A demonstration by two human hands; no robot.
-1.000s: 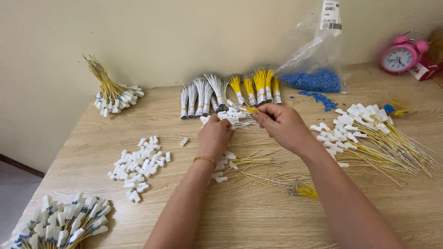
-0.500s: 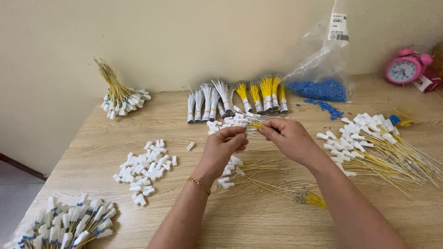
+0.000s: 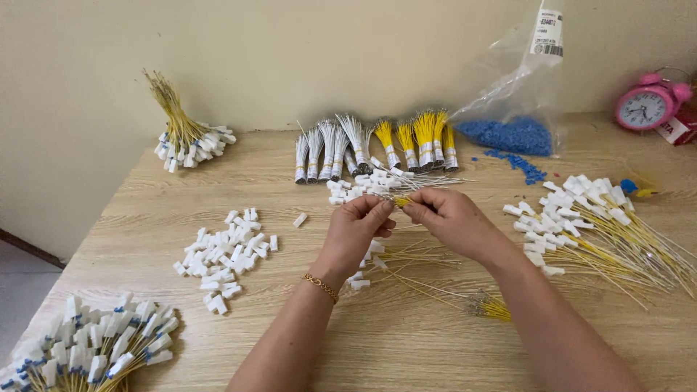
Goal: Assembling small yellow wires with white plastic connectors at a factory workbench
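Yellow shows right at the pinch: I have a thin yellow-tipped wire (image 3: pixel 401 201) caught between the thumb and fingertips of my left hand (image 3: pixel 361 225) and those of my right hand (image 3: pixel 450 218), both pressed together on it just above the wooden table (image 3: pixel 406 341). I cannot tell whether a white connector is already on the wire; the fingers hide that end. To do this well I judge the two pinches should stay close together, so the thin wire does not bow, and the hold light enough not to kink it. Just beyond the grip lies a small heap of white connectors with wires (image 3: pixel 367 185), and behind that a row of banded wire bundles (image 3: pixel 377 145), white-tipped and yellow-tipped. Below the grip, loose yellow wires (image 3: pixel 421 279) lie fanned out. Left of it sits a pile of white plastic housings (image 3: pixel 221 254); right of it a spread of finished yellow leads (image 3: pixel 602 225).
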